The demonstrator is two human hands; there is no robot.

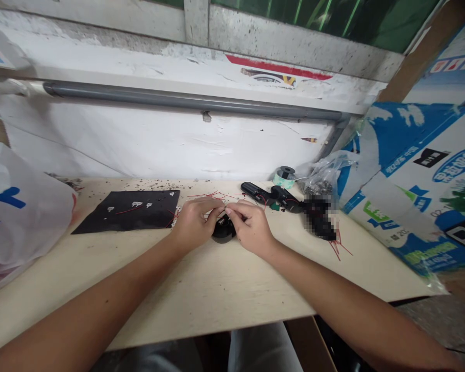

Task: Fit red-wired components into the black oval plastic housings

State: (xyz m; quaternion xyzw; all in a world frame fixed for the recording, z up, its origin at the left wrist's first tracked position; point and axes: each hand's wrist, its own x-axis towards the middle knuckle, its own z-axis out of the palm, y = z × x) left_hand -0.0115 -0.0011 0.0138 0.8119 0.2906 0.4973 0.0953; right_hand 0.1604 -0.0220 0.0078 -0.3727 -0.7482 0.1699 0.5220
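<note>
My left hand (196, 225) and my right hand (251, 228) meet at the middle of the wooden table, their fingertips close together around a small pale piece (221, 211). Below them sits a round black plastic part (223, 232), partly hidden by my fingers. Thin red wires (217, 196) lie just beyond my hands. Near my right hand are black plastic handle-shaped parts (271, 198), and a pixelated dark patch (320, 218) hides whatever lies beyond them. A black mat (126, 211) with small pale bits on it lies left of my left hand.
A plastic bag of small metal parts (318, 181) and a tape roll (284, 177) stand at the table's back edge. A white plastic bag (19, 212) bulges at left, a printed cardboard box (411, 191) leans at right, and dark crumbs lie behind the mat.
</note>
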